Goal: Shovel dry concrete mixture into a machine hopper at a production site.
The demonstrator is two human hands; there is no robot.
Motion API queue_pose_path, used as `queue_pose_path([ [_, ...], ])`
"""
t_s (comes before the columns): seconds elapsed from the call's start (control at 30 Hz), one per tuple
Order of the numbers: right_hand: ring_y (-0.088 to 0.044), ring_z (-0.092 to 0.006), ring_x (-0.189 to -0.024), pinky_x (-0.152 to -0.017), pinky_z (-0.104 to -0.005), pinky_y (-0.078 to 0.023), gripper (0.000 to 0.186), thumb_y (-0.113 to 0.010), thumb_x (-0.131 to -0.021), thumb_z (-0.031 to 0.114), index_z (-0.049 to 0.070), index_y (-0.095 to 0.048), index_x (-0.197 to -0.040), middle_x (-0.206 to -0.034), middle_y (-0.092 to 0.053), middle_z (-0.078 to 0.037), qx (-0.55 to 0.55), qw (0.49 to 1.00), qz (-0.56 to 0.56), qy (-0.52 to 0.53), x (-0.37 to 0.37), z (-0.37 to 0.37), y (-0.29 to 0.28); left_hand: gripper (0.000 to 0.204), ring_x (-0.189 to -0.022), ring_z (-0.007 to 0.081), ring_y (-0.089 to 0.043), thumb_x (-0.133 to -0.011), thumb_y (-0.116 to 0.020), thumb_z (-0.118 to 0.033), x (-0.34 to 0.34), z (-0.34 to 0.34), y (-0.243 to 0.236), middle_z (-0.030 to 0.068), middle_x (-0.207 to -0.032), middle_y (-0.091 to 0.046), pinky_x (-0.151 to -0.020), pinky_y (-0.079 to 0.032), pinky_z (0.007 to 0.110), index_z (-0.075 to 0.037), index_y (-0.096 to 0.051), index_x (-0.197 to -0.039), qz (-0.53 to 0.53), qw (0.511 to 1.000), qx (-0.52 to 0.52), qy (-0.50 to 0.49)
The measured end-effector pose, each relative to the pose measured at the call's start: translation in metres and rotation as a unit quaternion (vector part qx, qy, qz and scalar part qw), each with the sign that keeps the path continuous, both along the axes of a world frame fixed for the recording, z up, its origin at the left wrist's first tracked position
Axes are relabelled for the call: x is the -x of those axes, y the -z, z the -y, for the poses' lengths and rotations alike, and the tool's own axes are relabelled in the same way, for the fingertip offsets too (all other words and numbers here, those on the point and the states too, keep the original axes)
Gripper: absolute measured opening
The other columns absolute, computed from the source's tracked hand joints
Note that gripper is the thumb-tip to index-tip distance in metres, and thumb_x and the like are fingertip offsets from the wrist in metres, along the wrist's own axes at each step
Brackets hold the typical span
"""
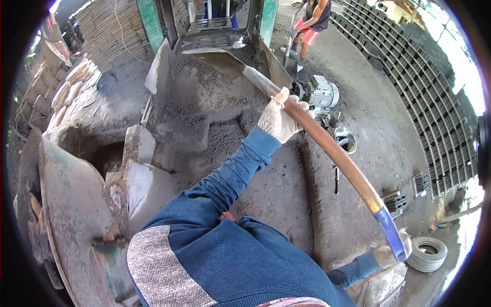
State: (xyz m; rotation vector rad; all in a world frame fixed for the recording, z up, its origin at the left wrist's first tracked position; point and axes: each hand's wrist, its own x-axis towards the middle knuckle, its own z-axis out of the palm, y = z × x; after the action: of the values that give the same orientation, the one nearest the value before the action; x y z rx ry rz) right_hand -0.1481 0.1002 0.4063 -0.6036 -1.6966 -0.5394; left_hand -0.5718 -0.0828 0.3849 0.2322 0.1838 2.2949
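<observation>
A long shovel (337, 153) with a wooden shaft slants across the view. My left hand (279, 120), in a pale dusty glove, is closed around the shaft just behind the metal socket. At the other end, my gloved right hand (393, 250) grips the blue handle (389, 230); the handle hides part of its fingers. The shovel's blade (217, 60) reaches out over a metal-sided trough (158, 66) holding grey, gravelly mix (215, 92). Whether the blade carries any mix is hard to tell.
Beside the trough sits a grey electric motor (323, 92), with a bucket (345, 139) nearer me. Another person (311, 23) stands beyond it with a shovel. Stacked grey blocks (409, 77) line the right. A tire (427, 254) lies lower right; a pit (105, 156) opens at left.
</observation>
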Motion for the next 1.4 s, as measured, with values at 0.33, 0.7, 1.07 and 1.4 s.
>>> queue_pose_path([
  [0.33, -0.057, -0.0278, -0.074, -0.072, -0.0509, -0.049, 0.016, -0.068, -0.069, 0.01, 0.007, -0.053, -0.074, -0.073, -0.055, -0.009, -0.082, 0.929, 0.073, -0.354, 0.262, 0.118, -0.105, 0.035, -0.065, 0.0302, -0.057, -0.083, -0.064, -0.038, 0.254, 0.021, 0.002, 0.0104, -0.067, -0.058, -0.07, -0.045, 0.048, -0.008, -0.052, -0.069, 0.057, 0.997, 0.022, -0.043],
  [0.7, -0.06, -0.031, -0.067, -0.067, -0.0483, -0.052, 0.015, -0.063, -0.079, 0.005, 0.003, -0.05, -0.086, -0.069, -0.056, -0.01, -0.128, 0.943, 0.192, -0.24, 0.333, 0.124, -0.137, 0.017, -0.062, 0.0218, -0.051, -0.078, -0.062, -0.018, 0.318, 0.024, 0.035, 0.0023, -0.071, -0.051, -0.065, -0.045, 0.037, -0.015, -0.046, -0.082, 0.087, 0.987, 0.081, -0.112],
  [1.07, -0.058, -0.0292, -0.064, -0.06, -0.0462, -0.051, 0.014, -0.062, -0.081, 0.008, 0.004, -0.05, -0.085, -0.069, -0.054, -0.011, -0.13, 0.907, 0.234, -0.326, 0.289, 0.122, -0.184, 0.016, -0.083, 0.0201, -0.058, -0.08, -0.066, -0.014, 0.171, 0.071, -0.031, 0.0014, -0.081, -0.055, -0.077, -0.049, 0.044, -0.012, -0.052, -0.088, 0.068, 0.992, 0.094, 0.055],
  [1.4, -0.056, -0.0331, -0.099, -0.084, -0.0484, -0.05, 0.029, -0.062, -0.079, 0.002, 0.008, -0.049, -0.105, -0.103, -0.053, -0.014, -0.142, 0.882, 0.274, -0.356, 0.32, 0.124, -0.158, 0.016, -0.06, 0.0215, -0.052, -0.08, -0.057, -0.021, 0.367, 0.11, 0.033, 0.0044, -0.066, -0.051, -0.068, -0.046, 0.04, -0.009, -0.046, -0.077, -0.018, 0.988, 0.065, -0.137],
])
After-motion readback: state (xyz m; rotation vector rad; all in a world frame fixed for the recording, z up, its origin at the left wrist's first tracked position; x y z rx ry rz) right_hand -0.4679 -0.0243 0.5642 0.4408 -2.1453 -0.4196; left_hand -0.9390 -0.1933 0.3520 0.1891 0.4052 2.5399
